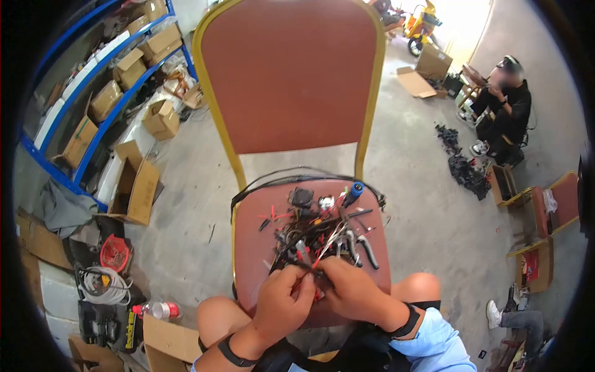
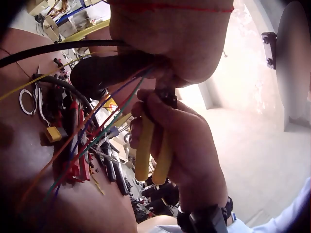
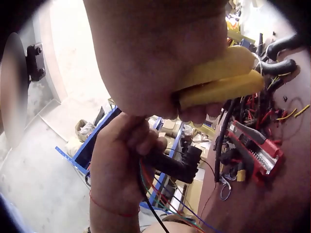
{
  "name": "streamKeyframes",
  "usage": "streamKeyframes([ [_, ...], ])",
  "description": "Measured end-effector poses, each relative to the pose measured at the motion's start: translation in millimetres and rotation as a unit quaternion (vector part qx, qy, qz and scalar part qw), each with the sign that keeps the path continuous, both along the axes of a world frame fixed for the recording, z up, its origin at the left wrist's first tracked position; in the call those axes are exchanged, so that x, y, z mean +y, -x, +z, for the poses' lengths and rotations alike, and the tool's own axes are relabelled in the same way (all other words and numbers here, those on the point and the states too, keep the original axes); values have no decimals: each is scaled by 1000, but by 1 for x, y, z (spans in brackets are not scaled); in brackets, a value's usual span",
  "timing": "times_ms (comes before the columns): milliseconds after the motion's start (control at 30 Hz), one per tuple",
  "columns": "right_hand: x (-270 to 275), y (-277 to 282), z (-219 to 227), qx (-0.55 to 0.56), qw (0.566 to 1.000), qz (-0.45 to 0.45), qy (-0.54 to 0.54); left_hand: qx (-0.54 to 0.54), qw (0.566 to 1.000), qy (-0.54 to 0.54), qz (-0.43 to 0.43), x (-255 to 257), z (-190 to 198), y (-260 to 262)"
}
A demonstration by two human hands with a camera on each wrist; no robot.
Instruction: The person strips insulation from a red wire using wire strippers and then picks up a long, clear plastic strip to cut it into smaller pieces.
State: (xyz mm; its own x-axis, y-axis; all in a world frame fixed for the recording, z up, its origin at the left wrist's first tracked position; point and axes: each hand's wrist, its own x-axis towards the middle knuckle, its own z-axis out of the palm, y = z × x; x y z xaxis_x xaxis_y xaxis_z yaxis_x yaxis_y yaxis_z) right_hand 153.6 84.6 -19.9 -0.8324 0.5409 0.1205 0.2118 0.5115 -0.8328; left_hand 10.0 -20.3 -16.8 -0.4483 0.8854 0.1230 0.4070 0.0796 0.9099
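Observation:
My left hand grips a black sheathed cable with thin coloured wires fanning out of its end. My right hand is curled round the yellow handles of a cutter or plier, whose head meets the cable end between the hands. The tool's tip is hidden by fingers. Both hands hover over the near edge of a red chair seat. On the seat lies a tangle of wires, connectors and hand tools, including a red tool.
The chair's tall red back rises ahead. Blue shelves with cardboard boxes stand left, with boxes, cable coils and a bottle on the floor. Another person sits far right beside a black scrap pile and chairs.

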Motion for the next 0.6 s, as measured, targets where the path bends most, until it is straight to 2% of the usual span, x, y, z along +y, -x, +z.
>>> streamKeyframes([
  [67,-1,0,0,14,1000,-7,-7,9,1000,5,8,-2,0,-2],
  [133,0,0,4,14,1000,-4,19,16,999,24,14,-1,16,-3],
  [233,1,-1,5,14,998,4,57,-19,999,35,14,-3,12,-3],
  [400,-3,-2,7,27,997,-17,69,-27,1000,7,1,-5,14,-4],
  [500,0,-2,17,22,992,-12,122,-14,1000,-20,-8,-6,15,-4],
  [533,0,-3,14,34,994,-16,99,-8,999,-29,-10,-6,14,-4],
  [600,0,-2,17,32,992,-22,116,-60,998,-15,-10,-8,14,-6],
])
